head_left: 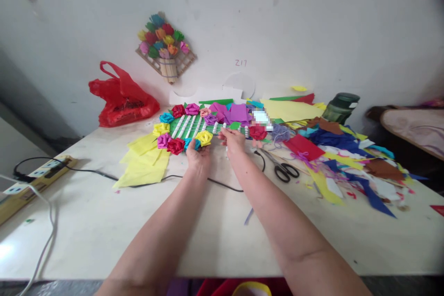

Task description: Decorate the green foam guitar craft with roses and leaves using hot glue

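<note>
A green and white lattice frame (189, 126) lies on the table, edged with crepe paper roses in red, blue, yellow, pink and purple. My left hand (198, 155) grips its near edge, thumb beside a blue rose (192, 144) and a yellow rose (204, 138). At the frame's right part, the fingers of my right hand (232, 141) are pinched together over the white bars. Just beyond them is a green paper leaf (235, 126); whether the fingers hold it is unclear. Further right sits a red rose (258, 132).
Black scissors (282, 171) and a cable lie right of my hands, before a heap of paper scraps (354, 157). Yellow sheets (144, 162), a power strip (38, 180) and a red bag (125, 97) are left. A dark green jar (341, 107) stands at the back.
</note>
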The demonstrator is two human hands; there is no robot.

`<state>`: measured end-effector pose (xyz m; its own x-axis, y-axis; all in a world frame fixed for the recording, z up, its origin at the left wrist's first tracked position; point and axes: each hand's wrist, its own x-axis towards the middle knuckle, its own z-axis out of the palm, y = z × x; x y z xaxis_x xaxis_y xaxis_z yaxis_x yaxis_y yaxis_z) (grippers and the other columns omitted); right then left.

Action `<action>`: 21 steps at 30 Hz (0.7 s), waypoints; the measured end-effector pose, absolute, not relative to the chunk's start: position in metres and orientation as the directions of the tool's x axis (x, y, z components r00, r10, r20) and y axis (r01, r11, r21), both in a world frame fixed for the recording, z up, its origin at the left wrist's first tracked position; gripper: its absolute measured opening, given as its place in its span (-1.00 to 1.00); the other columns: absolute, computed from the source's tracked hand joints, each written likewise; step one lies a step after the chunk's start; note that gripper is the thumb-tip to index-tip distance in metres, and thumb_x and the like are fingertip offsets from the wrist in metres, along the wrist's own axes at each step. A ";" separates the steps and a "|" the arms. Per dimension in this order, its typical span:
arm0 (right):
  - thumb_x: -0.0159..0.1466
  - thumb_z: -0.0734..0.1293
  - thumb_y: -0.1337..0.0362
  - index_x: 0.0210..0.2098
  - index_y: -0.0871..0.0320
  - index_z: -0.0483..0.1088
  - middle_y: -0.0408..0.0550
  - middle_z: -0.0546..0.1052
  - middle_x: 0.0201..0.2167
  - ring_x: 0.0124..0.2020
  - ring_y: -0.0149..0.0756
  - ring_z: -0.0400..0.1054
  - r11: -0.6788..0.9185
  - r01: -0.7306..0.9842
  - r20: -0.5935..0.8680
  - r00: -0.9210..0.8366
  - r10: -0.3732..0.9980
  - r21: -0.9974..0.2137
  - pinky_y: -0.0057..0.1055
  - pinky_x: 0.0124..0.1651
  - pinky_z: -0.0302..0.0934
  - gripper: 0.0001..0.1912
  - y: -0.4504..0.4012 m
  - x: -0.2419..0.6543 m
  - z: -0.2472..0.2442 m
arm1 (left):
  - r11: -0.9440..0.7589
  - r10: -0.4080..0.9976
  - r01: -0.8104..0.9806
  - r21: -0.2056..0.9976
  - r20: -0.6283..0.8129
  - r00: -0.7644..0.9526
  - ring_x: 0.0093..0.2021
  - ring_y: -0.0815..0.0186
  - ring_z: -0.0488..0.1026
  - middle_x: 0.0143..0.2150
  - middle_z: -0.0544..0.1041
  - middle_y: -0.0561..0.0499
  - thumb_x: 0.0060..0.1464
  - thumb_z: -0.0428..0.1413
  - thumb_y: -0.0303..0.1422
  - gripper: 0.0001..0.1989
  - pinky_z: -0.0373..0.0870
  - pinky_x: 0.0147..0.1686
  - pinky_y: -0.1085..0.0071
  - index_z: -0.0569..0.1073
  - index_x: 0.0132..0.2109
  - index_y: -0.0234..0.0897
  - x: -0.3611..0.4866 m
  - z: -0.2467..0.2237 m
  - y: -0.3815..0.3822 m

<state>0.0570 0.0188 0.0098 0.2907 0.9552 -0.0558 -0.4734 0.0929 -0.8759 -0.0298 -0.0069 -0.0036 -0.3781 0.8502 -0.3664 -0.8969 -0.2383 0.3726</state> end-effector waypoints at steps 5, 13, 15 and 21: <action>0.00 0.36 0.41 -0.53 0.23 0.32 -0.24 0.43 -0.70 -0.68 -0.46 0.33 0.110 -0.498 -0.093 0.365 0.926 -0.860 -0.61 -0.75 0.08 -0.90 0.021 0.055 0.010 | -0.250 0.886 -0.916 0.315 -0.306 -0.347 -0.16 0.24 0.45 -0.27 0.47 -0.08 0.00 0.00 -0.48 -0.91 0.42 -0.18 0.32 0.38 -0.31 -0.32 -0.026 -0.003 -0.012; 0.03 0.35 0.40 -0.51 0.22 0.28 -0.22 0.44 -0.69 -0.66 -0.45 0.35 0.091 -0.607 -0.189 0.381 0.905 -0.789 -0.60 -0.71 0.14 -0.89 0.021 0.053 0.007 | -0.245 0.923 -0.925 0.292 -0.223 -0.315 -0.18 0.24 0.46 -0.32 0.49 -0.08 -0.01 0.00 -0.50 -0.89 0.42 -0.16 0.29 0.41 -0.31 -0.34 -0.027 -0.011 -0.009; 0.03 0.34 0.40 -0.51 0.22 0.28 -0.21 0.44 -0.68 -0.65 -0.44 0.37 0.085 -0.625 -0.202 0.374 0.905 -0.776 -0.59 -0.70 0.16 -0.89 0.020 0.052 0.007 | -0.244 0.925 -0.925 0.291 -0.215 -0.312 -0.17 0.23 0.46 -0.32 0.49 -0.09 -0.02 0.00 -0.50 -0.88 0.42 -0.16 0.29 0.42 -0.31 -0.35 -0.027 -0.012 -0.009; 0.03 0.34 0.40 -0.51 0.22 0.28 -0.17 0.46 -0.66 -0.59 -0.41 0.40 0.074 -0.630 -0.216 0.371 0.903 -0.773 -0.59 -0.66 0.19 -0.89 0.015 0.046 0.009 | -0.243 0.933 -0.927 0.284 -0.193 -0.303 -0.16 0.23 0.45 -0.32 0.49 -0.10 -0.03 0.01 -0.51 -0.90 0.41 -0.15 0.31 0.41 -0.34 -0.36 -0.029 -0.012 -0.009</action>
<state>0.0461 0.0145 0.0090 0.3708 0.9033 -0.2159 -0.6303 0.0739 -0.7728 -0.0290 -0.0086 -0.0123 -0.3034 0.9331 -0.1929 -0.9274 -0.2427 0.2845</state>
